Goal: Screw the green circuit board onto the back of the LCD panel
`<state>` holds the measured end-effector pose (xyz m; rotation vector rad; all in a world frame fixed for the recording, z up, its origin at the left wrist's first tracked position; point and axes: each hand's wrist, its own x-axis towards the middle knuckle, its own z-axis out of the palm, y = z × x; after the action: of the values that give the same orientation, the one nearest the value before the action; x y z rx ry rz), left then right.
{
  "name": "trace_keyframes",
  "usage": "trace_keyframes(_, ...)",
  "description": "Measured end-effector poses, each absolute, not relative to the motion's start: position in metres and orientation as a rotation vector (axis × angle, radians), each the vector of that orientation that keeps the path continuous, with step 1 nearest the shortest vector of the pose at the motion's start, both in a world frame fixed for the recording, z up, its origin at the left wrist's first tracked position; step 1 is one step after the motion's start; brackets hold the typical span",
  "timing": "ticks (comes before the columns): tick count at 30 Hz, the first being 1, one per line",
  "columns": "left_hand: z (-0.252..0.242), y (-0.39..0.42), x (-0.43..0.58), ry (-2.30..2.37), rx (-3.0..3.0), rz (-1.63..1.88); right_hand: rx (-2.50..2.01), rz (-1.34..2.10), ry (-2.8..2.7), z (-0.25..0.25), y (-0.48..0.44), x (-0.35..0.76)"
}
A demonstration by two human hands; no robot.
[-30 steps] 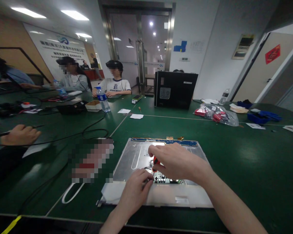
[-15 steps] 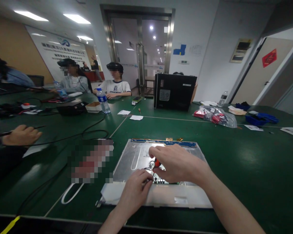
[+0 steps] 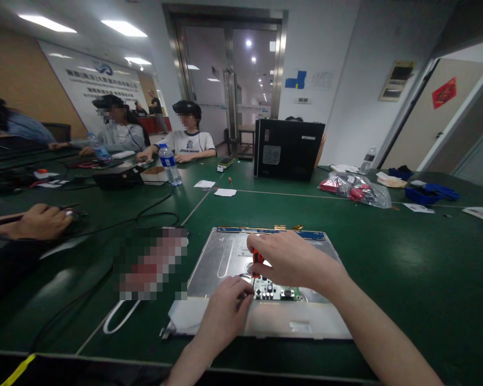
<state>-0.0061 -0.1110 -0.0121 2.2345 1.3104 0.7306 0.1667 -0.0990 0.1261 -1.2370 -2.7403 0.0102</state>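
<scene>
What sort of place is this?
Probably an office doubling as an electronics workspace: a large wall sign with a logo, glass double doors, and an exposed circuit board in the foreground.

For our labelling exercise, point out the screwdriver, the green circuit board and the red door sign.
Screwdriver [image 3: 257,257]: head view, orange handle.
Green circuit board [image 3: 276,290]: head view, component side.
Red door sign [image 3: 444,93]: head view, middle.

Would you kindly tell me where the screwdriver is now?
In the head view, the screwdriver is near the middle, in the right hand, above the metal panel, beside the left hand.
</scene>
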Motion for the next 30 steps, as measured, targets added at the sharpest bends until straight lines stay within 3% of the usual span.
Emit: trace_keyframes(30,-0.011,-0.1145,-0.0059,1.328,2.19,0.735,-1.244,-0.023,-2.784,0.1263,-0.0976,0.17)
